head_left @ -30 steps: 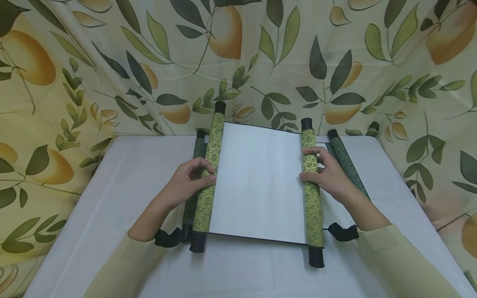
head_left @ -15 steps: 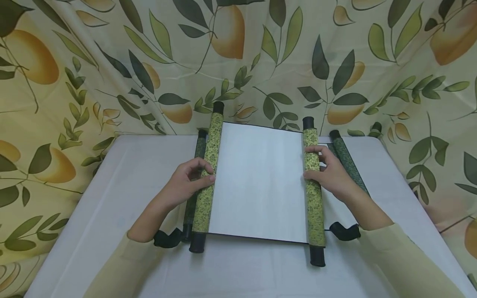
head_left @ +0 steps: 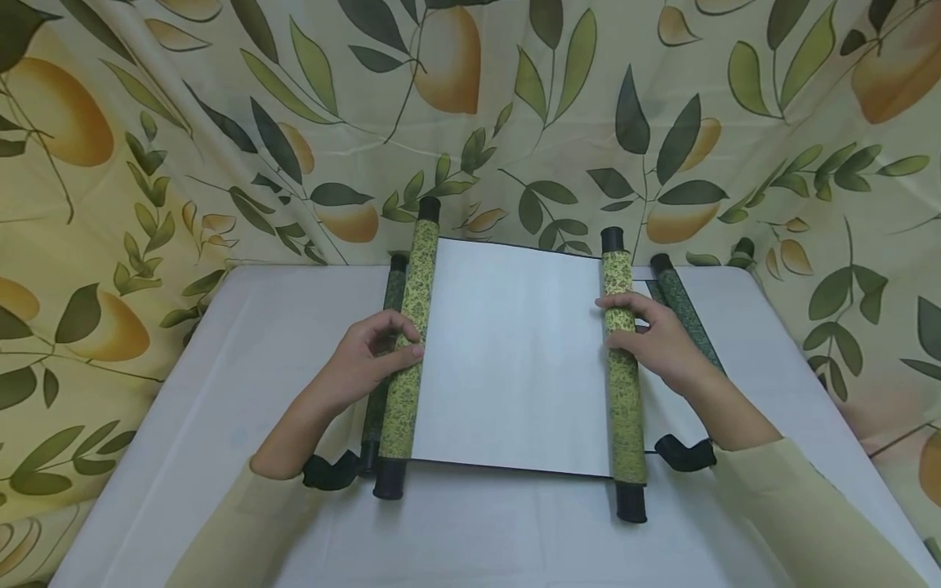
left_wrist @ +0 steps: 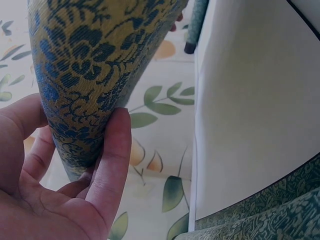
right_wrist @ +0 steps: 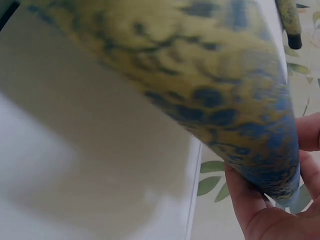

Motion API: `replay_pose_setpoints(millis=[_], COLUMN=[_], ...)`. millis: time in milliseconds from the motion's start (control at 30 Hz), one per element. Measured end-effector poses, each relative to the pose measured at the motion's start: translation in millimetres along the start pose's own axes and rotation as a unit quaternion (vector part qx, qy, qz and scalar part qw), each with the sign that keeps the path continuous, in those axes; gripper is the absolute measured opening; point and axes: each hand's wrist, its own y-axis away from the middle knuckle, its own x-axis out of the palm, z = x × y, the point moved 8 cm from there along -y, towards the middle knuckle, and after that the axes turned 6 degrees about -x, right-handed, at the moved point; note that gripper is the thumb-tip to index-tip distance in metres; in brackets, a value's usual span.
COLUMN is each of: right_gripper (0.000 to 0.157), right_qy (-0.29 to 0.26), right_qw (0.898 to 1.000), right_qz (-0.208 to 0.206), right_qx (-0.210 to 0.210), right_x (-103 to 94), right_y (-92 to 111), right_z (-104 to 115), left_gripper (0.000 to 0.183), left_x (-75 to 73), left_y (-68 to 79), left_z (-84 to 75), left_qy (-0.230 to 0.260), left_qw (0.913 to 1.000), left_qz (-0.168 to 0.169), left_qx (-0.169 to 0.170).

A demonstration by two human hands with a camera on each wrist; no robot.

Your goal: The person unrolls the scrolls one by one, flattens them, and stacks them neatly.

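Observation:
A hanging scroll with gold-and-blue brocade rollers and black end knobs is partly unrolled in the head view, a blank white sheet (head_left: 515,359) stretched between them. My left hand (head_left: 371,363) holds the left roller (head_left: 409,384) near its middle. In the left wrist view, its thumb and fingers lie around the brocade (left_wrist: 80,65). My right hand (head_left: 665,339) grips the right roller (head_left: 626,408), fingers and thumb across it. From the right wrist, the brocade (right_wrist: 225,100) shows close up and blurred, with fingers (right_wrist: 245,195) curled around its lower side.
Beneath it lies a second, dark green scroll on the white-covered table (head_left: 220,408), its left roller (head_left: 376,400) and right roller (head_left: 687,314) showing at either side, mostly hidden between. Black wrist straps (head_left: 331,471) sit at both sleeves. A fruit-and-leaf cloth (head_left: 529,82) hangs behind.
The right roller has shifted slightly to the right, and the white sheet shows a little wider. My right fingers have moved a bit on the roller. My left hand has stayed nearly still.

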Motion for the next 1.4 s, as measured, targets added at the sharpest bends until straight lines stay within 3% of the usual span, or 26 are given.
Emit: replay_pose_setpoints(millis=[233,400,633,800,933,1267,1400], right_gripper=[0.035,0.034,0.058,0.061,0.056,0.047,0.054], right_qy=[0.011,-0.02,-0.064,-0.038,-0.013,-0.019,-0.014], right_qw=[1.0,0.998,0.989,0.993,0.995,0.997,0.997], right_qz=[0.01,0.053,0.107,0.097,0.082,0.067,0.055], right_qx=[0.015,0.037,0.077,0.053,0.045,0.044,0.048], right_x=[-1.6,5.7,16.4,10.9,3.3,-0.6,-0.3], right_y=[1.4,2.4,5.0,4.7,4.8,5.0,4.1], right_z=[-5.8,-14.7,-26.4,-22.4,-20.6,-18.7,-22.0], left_gripper=[0.016,0.018,0.018,0.018,0.018,0.016,0.017], left_x=[2.2,2.7,2.5,2.6,1.2,-3.0,-5.0], left_y=[0.4,1.8,5.2,10.3,12.5,15.5,15.0], left_z=[2.0,4.1,1.8,-12.6,-14.4,-15.3,-12.2], left_qy=[0.018,0.036,0.053,0.045,0.041,0.041,0.046], left_qw=[0.9998,0.9993,0.9978,0.9982,0.998,0.998,0.9976], left_qz=[0.001,-0.003,-0.014,-0.014,-0.018,-0.027,-0.03], left_qx=[0.002,-0.009,-0.038,-0.038,-0.045,-0.04,-0.043])
